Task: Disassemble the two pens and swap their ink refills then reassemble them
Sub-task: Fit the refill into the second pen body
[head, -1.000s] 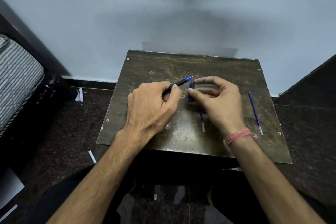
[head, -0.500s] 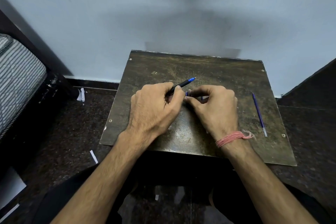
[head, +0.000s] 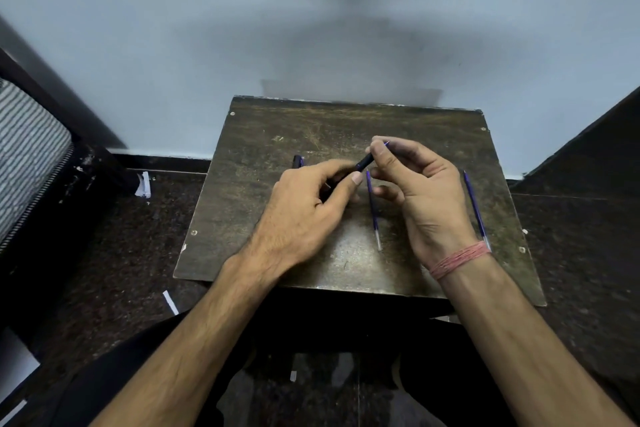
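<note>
over the small table [head: 263,218], the left hand [head: 304,215] grips the black pen barrel [head: 363,163] while the right hand [head: 426,191] pinches its tip (two refills lie below); twist gently, keeping both aligned.

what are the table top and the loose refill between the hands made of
Table top: looks like dark laminated wood board, worn and scratched, with a dull sheen and screws near the corners. Refill: likely thin plastic tube, blue with ink, clear near its lower end.
</note>
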